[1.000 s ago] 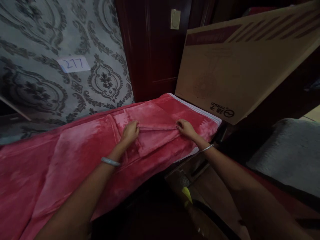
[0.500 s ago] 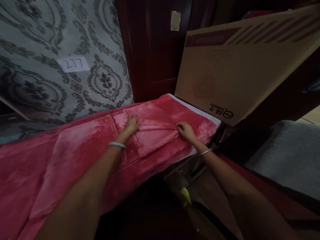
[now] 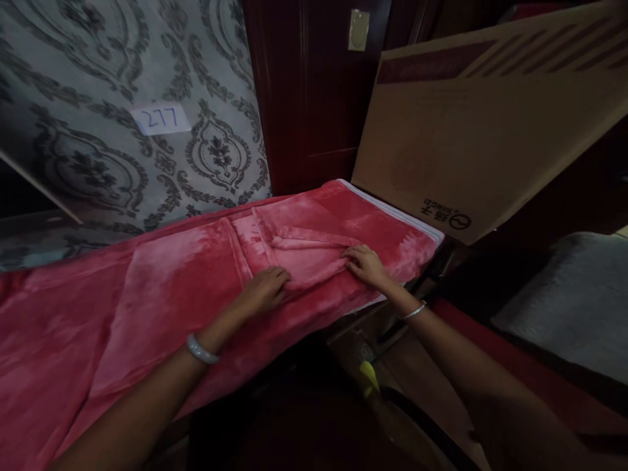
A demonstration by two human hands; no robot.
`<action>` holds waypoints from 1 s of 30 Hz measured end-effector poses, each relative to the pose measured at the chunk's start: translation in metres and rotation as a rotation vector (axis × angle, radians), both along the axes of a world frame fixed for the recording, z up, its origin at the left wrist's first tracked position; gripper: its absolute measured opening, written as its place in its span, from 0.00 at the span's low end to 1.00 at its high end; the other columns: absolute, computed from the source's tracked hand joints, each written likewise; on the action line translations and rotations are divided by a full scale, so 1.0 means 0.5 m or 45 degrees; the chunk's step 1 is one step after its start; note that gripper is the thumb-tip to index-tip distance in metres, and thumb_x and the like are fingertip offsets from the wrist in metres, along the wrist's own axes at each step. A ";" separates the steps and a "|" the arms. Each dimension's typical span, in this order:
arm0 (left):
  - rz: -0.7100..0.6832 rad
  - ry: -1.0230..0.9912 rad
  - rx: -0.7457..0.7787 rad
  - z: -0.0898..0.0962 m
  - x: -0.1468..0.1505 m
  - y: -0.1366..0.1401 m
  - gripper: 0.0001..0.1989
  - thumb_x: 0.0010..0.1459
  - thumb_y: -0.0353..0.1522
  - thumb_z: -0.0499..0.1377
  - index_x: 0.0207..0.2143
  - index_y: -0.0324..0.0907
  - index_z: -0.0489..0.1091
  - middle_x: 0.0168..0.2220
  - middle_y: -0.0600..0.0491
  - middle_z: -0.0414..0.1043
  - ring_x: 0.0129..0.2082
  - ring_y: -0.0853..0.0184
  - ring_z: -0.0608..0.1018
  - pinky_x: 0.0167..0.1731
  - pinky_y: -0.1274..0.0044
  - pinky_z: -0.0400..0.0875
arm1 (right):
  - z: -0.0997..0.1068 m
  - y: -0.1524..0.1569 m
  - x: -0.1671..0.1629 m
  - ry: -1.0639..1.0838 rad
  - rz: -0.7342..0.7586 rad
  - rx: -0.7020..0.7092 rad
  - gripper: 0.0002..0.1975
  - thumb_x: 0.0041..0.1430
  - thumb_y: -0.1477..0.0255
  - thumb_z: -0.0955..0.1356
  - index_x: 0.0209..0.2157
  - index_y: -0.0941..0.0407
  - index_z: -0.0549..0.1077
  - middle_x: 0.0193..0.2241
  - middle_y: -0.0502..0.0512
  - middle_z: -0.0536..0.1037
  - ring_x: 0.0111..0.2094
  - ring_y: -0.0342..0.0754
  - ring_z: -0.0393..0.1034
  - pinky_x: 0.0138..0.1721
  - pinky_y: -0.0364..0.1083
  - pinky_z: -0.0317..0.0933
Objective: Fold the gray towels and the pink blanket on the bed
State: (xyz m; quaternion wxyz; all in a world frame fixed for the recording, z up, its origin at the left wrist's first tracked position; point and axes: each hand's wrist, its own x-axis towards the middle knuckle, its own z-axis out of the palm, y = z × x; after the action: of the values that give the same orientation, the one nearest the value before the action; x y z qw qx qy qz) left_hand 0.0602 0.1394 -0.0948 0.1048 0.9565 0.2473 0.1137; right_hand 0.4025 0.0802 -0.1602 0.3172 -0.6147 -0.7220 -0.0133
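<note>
A folded pink cloth lies on a red and pink plush cover, with a narrow strip folded along its far side. My left hand, a bracelet on its wrist, has its fingers curled on the cloth's near left corner. At the right end of the cloth, my right hand pinches the edge between thumb and fingers. The fingertips of both hands are partly hidden in the fabric.
Behind the cover's right end leans a large cardboard box. Patterned wallpaper bears a paper label reading 277. Grey fluffy fabric lies at the right, and a yellow object is below the cover's near edge.
My left hand has moved from the cloth's far left side to its near left corner. My right hand stays at the right end. The view has shifted slightly.
</note>
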 end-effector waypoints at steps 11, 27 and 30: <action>0.642 -0.367 -0.351 -0.025 0.043 0.069 0.10 0.56 0.32 0.53 0.23 0.44 0.59 0.21 0.59 0.59 0.24 0.69 0.66 0.27 0.77 0.60 | -0.013 0.039 -0.013 0.263 -0.231 0.088 0.13 0.62 0.77 0.61 0.42 0.56 0.76 0.42 0.59 0.80 0.44 0.53 0.73 0.48 0.52 0.67; 0.657 -0.015 0.115 -0.015 0.050 0.025 0.09 0.65 0.31 0.51 0.42 0.41 0.70 0.49 0.42 0.70 0.44 0.60 0.76 0.44 0.69 0.71 | 0.032 0.012 -0.129 -0.339 0.010 0.051 0.14 0.70 0.74 0.61 0.49 0.55 0.77 0.49 0.63 0.77 0.50 0.56 0.65 0.49 0.53 0.59; 0.426 0.110 0.187 -0.011 0.039 0.013 0.13 0.62 0.32 0.57 0.48 0.39 0.71 0.53 0.41 0.69 0.51 0.55 0.74 0.51 0.66 0.70 | 0.042 0.027 -0.140 -0.375 0.020 -0.025 0.13 0.70 0.73 0.62 0.47 0.56 0.77 0.48 0.64 0.77 0.49 0.57 0.66 0.48 0.53 0.59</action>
State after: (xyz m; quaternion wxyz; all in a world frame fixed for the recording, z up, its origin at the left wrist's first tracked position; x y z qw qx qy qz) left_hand 0.0797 0.1461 -0.1004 0.0036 0.9111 0.3983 0.1061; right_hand 0.3328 0.0939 -0.1390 0.2018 -0.6034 -0.7657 -0.0939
